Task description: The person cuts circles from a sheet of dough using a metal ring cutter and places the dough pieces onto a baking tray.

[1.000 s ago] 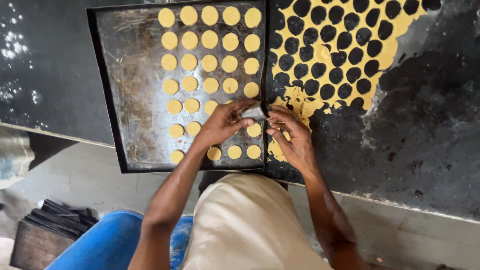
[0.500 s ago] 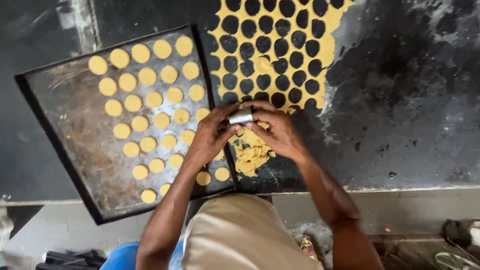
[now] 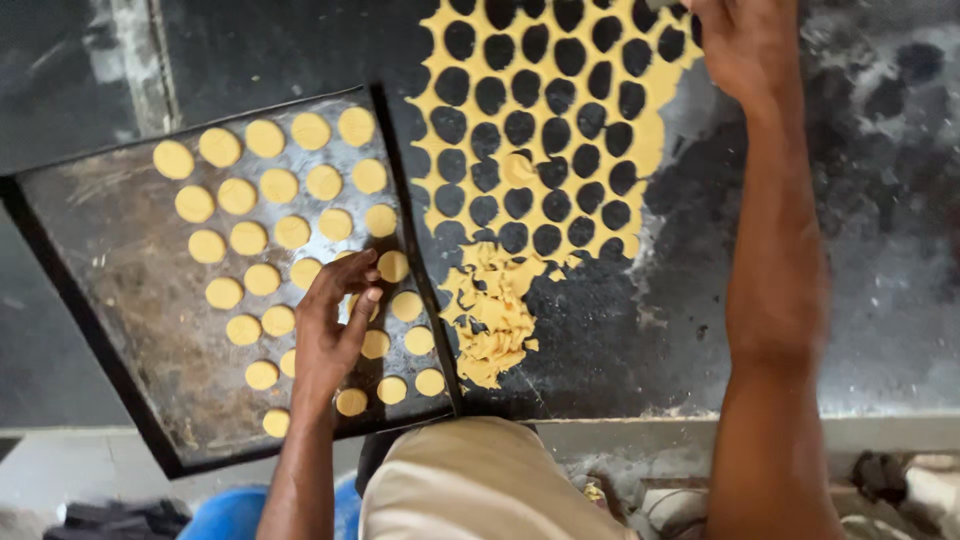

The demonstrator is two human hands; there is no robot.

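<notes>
Dark, floury counter [image 3: 850, 300] holds a black baking tray [image 3: 100, 300]; left hand [image 3: 335, 320] rests loosely on soft yellow dough circles [image 3: 262, 279] there, so lift them gently by the edges; right hand [image 3: 745, 45] reaches past the cut dough sheet [image 3: 650, 140], grip hidden.

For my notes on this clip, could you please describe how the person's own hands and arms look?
Both arms are bare as far as the picture shows: no sleeves, gloves, watch or bracelets. The left hand has no rings that I can see. The right hand is cut off by the top edge, so its fingers cannot be checked.
</notes>
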